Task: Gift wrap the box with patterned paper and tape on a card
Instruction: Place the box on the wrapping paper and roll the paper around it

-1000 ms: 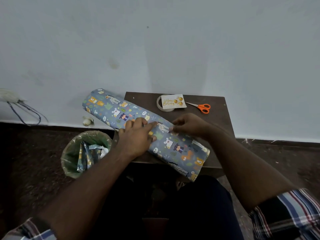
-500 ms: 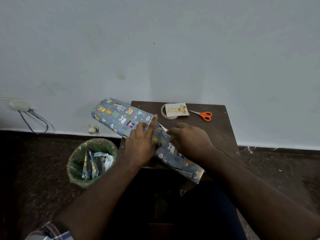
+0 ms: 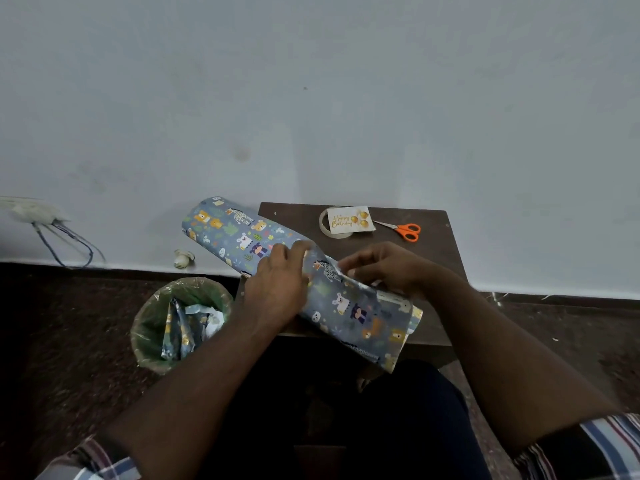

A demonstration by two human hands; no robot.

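Blue patterned paper (image 3: 349, 306) with cartoon animals lies diagonally across the small dark table (image 3: 436, 251), folded over into a long tube; the box is hidden inside it. My left hand (image 3: 280, 285) rests on the paper's middle with fingers laid over the seam. My right hand (image 3: 384, 268) pinches the paper's upper edge just right of the left hand. A "Happy Birthday" card (image 3: 349, 220) lies on a roll of tape (image 3: 323, 223) at the table's back.
Orange-handled scissors (image 3: 405, 231) lie right of the card. A bin (image 3: 180, 323) lined with a plastic bag and holding paper scraps stands on the floor at the left. A cable (image 3: 65, 244) and a small white object (image 3: 183, 259) sit by the wall.
My right hand has lifted off the paper's top and now pinches its upper edge. My left hand slid slightly along the seam. The camera view shifted a little.
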